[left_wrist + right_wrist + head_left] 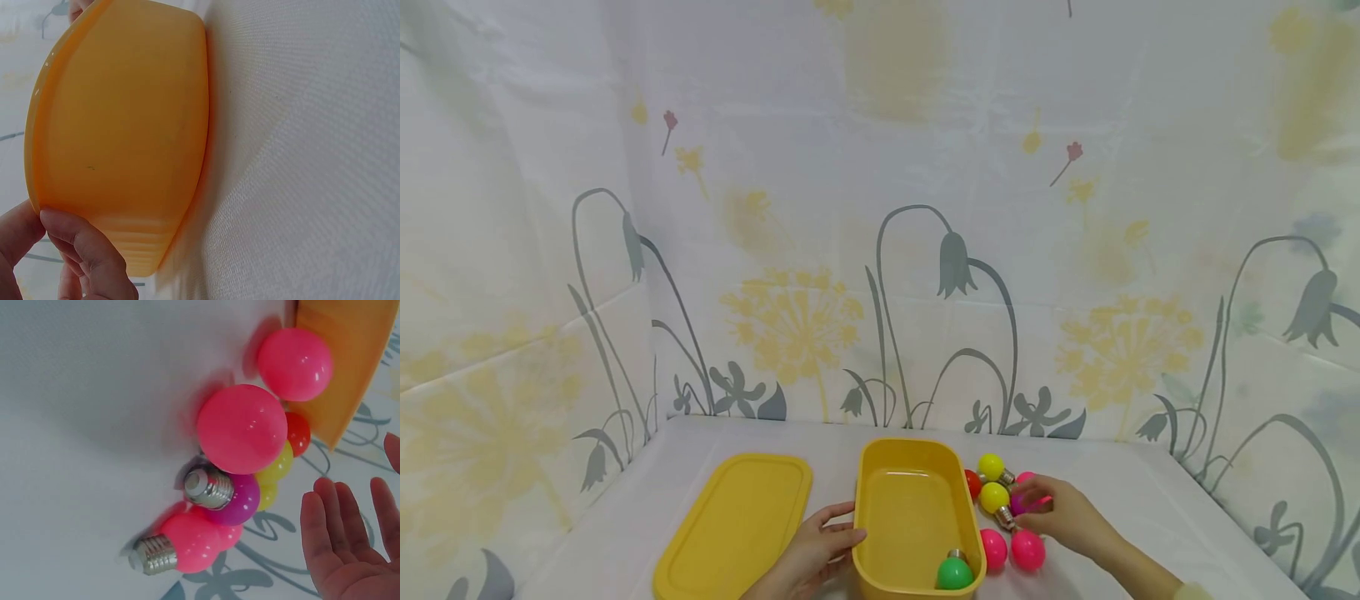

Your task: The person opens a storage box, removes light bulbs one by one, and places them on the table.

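My left hand (822, 546) pinches the left rim of a yellow plastic box (910, 500); the left wrist view shows thumb and finger on that edge. Inside the box, at its near right corner, lies a green light bulb (955, 573). Just right of the box, my right hand (1063, 512) hovers over a group of coloured bulbs, its fingers apart and nothing between them in the right wrist view. Among these are a yellow bulb (995, 497), a red bulb (972, 483), a purple bulb (236, 501) and a pink bulb (242, 429). The hand partly hides some in the head view.
A flat yellow lid (737, 521) lies left of the box. Everything rests on a white-covered table (831, 442). A flower-patterned curtain (797, 208) hangs behind the table and along its sides.
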`<move>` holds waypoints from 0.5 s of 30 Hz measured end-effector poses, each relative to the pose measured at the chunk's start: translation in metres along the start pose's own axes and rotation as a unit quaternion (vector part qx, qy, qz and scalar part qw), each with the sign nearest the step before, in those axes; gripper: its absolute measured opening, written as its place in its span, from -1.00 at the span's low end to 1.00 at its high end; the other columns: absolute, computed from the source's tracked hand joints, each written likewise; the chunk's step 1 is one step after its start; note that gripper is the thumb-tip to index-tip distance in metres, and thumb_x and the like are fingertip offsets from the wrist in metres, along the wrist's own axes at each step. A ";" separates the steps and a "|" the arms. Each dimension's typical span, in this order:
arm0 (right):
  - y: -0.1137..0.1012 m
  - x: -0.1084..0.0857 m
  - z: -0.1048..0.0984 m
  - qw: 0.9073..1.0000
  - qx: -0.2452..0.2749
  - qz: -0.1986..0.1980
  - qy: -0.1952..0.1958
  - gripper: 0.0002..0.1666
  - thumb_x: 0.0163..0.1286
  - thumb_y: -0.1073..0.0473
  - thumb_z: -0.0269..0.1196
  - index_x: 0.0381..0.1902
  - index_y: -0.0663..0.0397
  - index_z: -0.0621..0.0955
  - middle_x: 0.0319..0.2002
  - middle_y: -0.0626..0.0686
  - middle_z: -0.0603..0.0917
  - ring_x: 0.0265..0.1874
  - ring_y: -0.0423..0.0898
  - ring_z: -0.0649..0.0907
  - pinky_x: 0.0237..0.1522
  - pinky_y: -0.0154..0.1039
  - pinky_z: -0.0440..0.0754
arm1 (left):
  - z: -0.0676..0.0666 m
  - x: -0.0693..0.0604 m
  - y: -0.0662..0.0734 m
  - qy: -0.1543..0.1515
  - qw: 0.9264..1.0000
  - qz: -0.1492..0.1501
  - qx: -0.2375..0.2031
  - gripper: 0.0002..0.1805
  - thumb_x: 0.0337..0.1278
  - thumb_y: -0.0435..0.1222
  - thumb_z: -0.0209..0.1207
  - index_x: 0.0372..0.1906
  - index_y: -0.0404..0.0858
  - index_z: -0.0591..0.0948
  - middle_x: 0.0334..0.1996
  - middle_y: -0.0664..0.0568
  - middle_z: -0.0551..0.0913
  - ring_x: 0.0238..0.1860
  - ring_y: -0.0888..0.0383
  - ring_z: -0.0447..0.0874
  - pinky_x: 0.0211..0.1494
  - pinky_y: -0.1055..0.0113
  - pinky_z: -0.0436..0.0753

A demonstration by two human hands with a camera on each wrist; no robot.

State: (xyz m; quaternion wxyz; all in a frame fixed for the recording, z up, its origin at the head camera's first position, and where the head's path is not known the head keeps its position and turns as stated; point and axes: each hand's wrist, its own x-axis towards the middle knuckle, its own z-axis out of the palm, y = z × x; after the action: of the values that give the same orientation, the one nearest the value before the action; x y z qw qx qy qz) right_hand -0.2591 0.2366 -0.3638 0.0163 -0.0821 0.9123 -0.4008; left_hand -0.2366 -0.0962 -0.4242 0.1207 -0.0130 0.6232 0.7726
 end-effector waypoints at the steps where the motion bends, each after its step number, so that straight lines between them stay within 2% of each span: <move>1: -0.001 0.001 0.000 1.000 0.006 -0.011 -0.006 -0.58 0.04 0.29 0.39 -0.11 0.30 0.56 -0.28 0.11 0.61 -0.35 -0.04 0.60 -0.36 -0.14 0.65 | 0.000 0.000 0.000 0.001 1.000 -0.001 0.001 -0.40 0.08 -0.42 0.25 0.22 -0.47 0.31 -0.27 -0.01 0.59 -0.43 0.23 0.59 -0.39 0.44 0.56; 3: -0.002 0.002 0.000 0.999 0.012 -0.028 -0.017 -0.59 0.06 0.30 0.38 -0.12 0.31 0.55 -0.27 0.13 0.61 -0.36 -0.03 0.61 -0.38 -0.15 0.65 | 0.000 0.000 0.000 0.003 1.000 -0.001 0.003 -0.40 0.07 -0.41 0.26 0.22 -0.47 0.32 -0.27 -0.01 0.59 -0.43 0.23 0.59 -0.38 0.44 0.56; 9: -0.010 0.008 0.003 0.998 0.006 -0.044 -0.036 -0.59 0.03 0.27 0.41 -0.14 0.24 0.57 -0.27 0.12 0.61 -0.36 -0.05 0.60 -0.37 -0.17 0.64 | 0.001 -0.001 0.001 0.006 1.000 -0.002 0.009 -0.39 0.05 -0.40 0.27 0.21 -0.47 0.33 -0.28 -0.01 0.59 -0.43 0.23 0.59 -0.37 0.43 0.56; 15: -0.024 0.013 0.005 0.994 0.017 -0.088 -0.070 -0.63 0.03 0.31 0.38 -0.16 0.25 0.58 -0.26 0.13 0.61 -0.34 -0.03 0.61 -0.37 -0.20 0.65 | 0.001 -0.001 0.001 0.008 1.000 -0.002 0.010 -0.41 0.07 -0.40 0.26 0.21 -0.46 0.33 -0.27 -0.01 0.59 -0.43 0.23 0.59 -0.38 0.43 0.56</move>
State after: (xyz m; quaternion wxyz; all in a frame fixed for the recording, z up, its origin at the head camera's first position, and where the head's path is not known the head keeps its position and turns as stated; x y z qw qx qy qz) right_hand -0.2681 0.2148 -0.3494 0.0460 -0.1897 0.8914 -0.4090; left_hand -0.2356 -0.0953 -0.4223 0.1171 -0.0187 0.6321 0.7657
